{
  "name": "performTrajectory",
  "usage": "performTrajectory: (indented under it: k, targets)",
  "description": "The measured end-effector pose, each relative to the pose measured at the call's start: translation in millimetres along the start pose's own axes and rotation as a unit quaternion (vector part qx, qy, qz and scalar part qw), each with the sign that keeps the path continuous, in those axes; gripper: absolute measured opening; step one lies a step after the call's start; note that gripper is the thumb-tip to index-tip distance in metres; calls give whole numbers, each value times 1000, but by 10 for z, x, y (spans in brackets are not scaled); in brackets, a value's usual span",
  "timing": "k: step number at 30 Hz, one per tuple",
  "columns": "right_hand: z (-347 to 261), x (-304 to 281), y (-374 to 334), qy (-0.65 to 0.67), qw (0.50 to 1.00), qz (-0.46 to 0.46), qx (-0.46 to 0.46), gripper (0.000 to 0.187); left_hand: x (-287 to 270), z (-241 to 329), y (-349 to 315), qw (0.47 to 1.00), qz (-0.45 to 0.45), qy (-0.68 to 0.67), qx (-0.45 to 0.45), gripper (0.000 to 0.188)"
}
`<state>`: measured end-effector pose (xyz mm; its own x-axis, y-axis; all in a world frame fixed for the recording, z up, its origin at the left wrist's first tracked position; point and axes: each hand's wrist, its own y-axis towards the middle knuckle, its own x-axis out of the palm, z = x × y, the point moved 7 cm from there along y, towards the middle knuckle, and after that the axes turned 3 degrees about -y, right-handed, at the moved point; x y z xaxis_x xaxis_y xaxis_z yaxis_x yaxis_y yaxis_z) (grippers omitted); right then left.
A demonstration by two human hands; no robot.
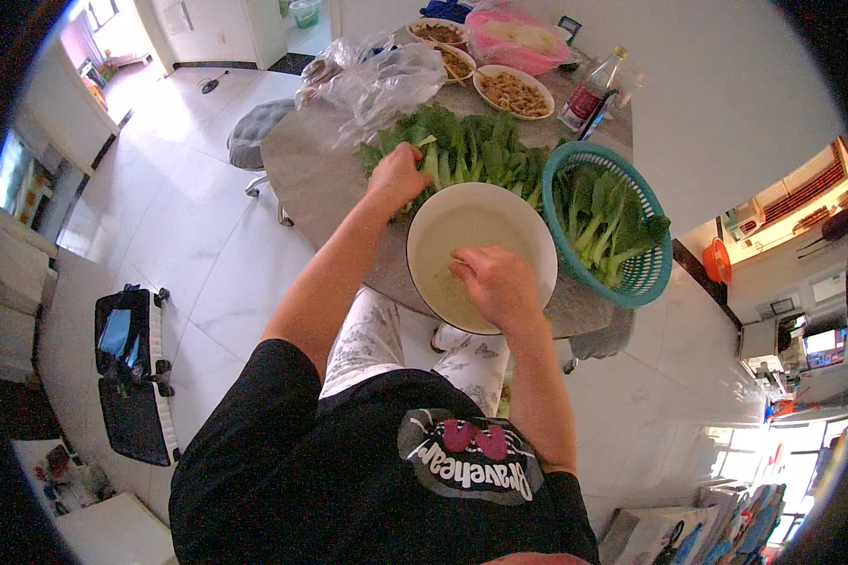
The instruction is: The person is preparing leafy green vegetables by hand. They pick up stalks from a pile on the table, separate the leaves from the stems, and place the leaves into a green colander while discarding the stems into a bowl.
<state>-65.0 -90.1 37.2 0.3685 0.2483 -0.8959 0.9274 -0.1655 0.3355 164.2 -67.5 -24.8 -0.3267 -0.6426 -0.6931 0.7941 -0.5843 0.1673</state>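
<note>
My left hand (399, 176) is closed at the left end of a pile of leafy greens (476, 151) on the table, its fingers around a pale stalk. Over a large white basin (433, 217) at the table's near edge is my right hand (499, 282), its fingers curled together. What they hold, if anything, is hidden. The basin looks pale inside, and I cannot tell whether there is water in it. To its right, a teal plastic basket (662, 273) with slotted sides holds more leafy greens (601, 215).
A crumpled clear plastic bag (377, 89) lies at the table's far left. Behind the greens stand plates of food (513, 92), a pink bag (513, 42) and a glass bottle (594, 89). Grey stools (254, 132) touch the table's sides.
</note>
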Motion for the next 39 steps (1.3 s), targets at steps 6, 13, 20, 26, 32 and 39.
performTrajectory:
  k: [6,13,20,26,32,39]
  targets:
    - [71,33,7,28,999,11,24,15,-99,-47,14,949,-79,-285,-105,24]
    - [61,27,12,10,1000,4,15,15,-383,301,-178,990,91,84,67,27]
    - [59,-2,-5,13,1000,2,12,17,-36,382,-100,971,-125,202,-38,40]
    - [26,-7,17,19,1000,2,6,18,-6,220,76,982,-56,177,-25,43]
    - [96,63,4,22,999,1,31,20,-153,37,91,940,-76,-306,-133,24]
    - [184,80,7,28,996,-15,80,20,-217,467,-241,699,-186,-660,-201,17]
